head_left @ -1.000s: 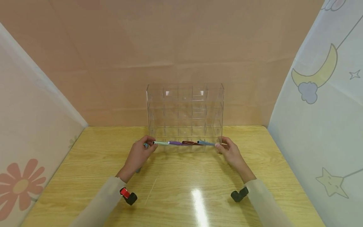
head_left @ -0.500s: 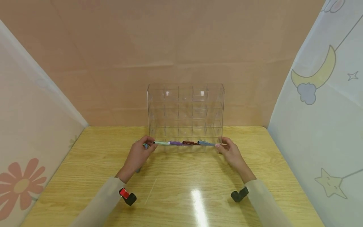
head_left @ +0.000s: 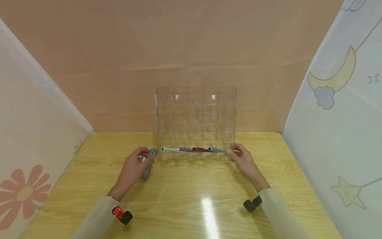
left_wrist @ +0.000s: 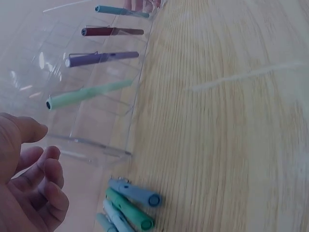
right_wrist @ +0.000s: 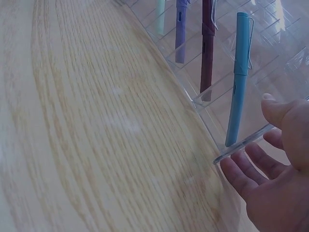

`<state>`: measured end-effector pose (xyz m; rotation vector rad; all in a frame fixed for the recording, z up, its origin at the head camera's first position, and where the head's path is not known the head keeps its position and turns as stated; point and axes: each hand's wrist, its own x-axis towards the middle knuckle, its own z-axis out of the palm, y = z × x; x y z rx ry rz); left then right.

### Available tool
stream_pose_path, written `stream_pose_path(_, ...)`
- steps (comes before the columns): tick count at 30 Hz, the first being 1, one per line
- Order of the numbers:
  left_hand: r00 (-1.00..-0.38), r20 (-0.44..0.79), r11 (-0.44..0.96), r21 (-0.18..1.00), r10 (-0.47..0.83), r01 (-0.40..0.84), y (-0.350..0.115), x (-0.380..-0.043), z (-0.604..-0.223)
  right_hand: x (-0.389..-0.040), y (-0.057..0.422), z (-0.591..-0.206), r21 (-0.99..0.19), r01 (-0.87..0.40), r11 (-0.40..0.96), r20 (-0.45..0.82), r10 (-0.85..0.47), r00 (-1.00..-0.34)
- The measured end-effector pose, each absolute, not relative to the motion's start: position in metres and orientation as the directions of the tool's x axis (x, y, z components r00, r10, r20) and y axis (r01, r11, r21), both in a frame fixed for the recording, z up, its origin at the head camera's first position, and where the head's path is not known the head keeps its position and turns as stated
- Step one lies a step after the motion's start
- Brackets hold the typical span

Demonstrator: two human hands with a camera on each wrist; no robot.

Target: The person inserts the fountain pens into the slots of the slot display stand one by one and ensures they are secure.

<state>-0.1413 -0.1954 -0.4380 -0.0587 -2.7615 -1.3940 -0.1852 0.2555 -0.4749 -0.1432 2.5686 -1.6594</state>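
The left hand is held loosely curled, the right hand with fingers bent, both toward the far edge of the worktop.

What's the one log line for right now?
left hand: empty, by loose pens; right hand: holding corner of clear rack; four pens: in bottom row of rack; loose pens: on table, left of rack

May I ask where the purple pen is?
In the head view, the purple pen lies low in the rack, right of the pale green pen, left of the maroon pen.
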Motion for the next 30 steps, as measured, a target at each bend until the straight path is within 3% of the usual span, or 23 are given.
stream_pose_path(15,-0.992,0.036,0.660,0.749,-0.119,-0.052,-0.230,-0.146,-0.452,-0.189,0.258,-0.478,-0.920,-0.042,0.390,-0.012,-0.135,-0.991)
stream_pose_path(30,-0.987,-0.024,0.713,0.689,-0.161,-0.133,-0.240,-0.169,-0.469,-0.188,0.257,-0.476,-0.924,-0.024,0.382,-0.028,-0.130,-0.991)
